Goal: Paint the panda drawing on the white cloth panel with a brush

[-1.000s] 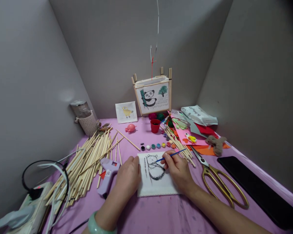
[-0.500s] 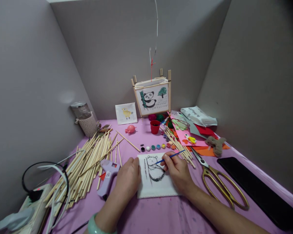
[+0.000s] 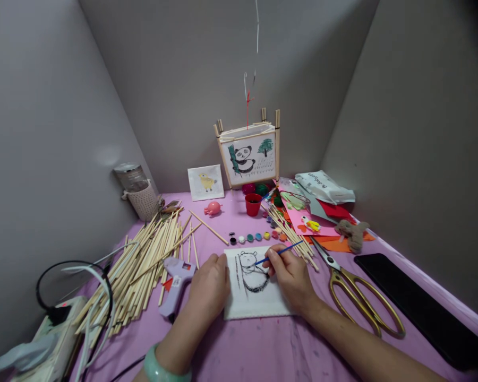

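A white canvas panel (image 3: 258, 309) lies flat on the purple tabletop, with a black outline of a panda (image 3: 256, 289) beside upright strokes. My right hand (image 3: 291, 281) rests on the panel's right side and pinches a blue paintbrush (image 3: 290, 248). The brush tip points at the panda just below its head; whether it touches is too small to tell. My left hand (image 3: 209, 284) is closed at the panel's left edge, its fingertips hidden beneath. Behind the panel runs a row of small paint pots (image 3: 250, 238). A red cup (image 3: 253, 206) of dark liquid stands farther back.
A lilac glue gun (image 3: 177, 284) and many wooden sticks (image 3: 147, 276) lie left. To the right are gold-handled scissors (image 3: 352, 297) and a long black object (image 3: 414, 302). At the back are a panda lantern (image 3: 250, 159), a duck picture (image 3: 206, 183) and coloured paper (image 3: 298, 223).
The view has tilted slightly, so the scene sits a little higher. Both hands keep their places at the panel, and the brush remains near the panda's head.
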Demonstrator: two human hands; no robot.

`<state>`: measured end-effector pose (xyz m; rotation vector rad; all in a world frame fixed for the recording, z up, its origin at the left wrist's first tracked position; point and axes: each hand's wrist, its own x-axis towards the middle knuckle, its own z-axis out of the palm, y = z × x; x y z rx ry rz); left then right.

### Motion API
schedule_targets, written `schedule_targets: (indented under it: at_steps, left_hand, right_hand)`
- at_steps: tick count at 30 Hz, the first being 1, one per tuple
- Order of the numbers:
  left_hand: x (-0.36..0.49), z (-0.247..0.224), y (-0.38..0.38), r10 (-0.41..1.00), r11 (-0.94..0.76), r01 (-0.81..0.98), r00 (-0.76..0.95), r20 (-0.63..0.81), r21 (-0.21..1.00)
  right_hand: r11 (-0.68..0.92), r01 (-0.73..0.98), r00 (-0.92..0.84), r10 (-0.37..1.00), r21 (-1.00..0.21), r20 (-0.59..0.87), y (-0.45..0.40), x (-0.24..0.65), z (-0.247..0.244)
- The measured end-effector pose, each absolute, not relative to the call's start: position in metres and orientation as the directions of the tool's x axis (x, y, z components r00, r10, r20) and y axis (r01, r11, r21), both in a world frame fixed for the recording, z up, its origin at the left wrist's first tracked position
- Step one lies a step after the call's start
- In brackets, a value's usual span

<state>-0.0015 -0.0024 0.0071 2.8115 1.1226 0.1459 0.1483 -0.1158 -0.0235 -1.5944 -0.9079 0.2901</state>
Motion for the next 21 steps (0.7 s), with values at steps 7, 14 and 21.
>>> schedule_targets:
  at_steps: [7, 14, 21]
  left_hand:
    - [-0.0017, 0.0037, -0.0008, 0.69, -0.721, 0.68, 0.721, 0.055, 0.13]
    - [-0.0022, 0.0033, -0.0008, 0.69, -0.722, 0.68, 0.722, 0.056, 0.125]
    - [-0.0014, 0.0035, -0.0011, 0.69, -0.722, 0.681, 0.722, 0.056, 0.123]
  right_hand:
    - [0.039, 0.378, 0.701, 0.64, -0.925, 0.314, -0.1145, 0.1501, -0.0282]
    - [0.055, 0.34, 0.696, 0.657, -0.939, 0.291, -0.1144, 0.1491, -0.0276]
    - [0.041, 0.349, 0.694, 0.66, -0.936, 0.288, -0.1143, 0.1496, -0.0287]
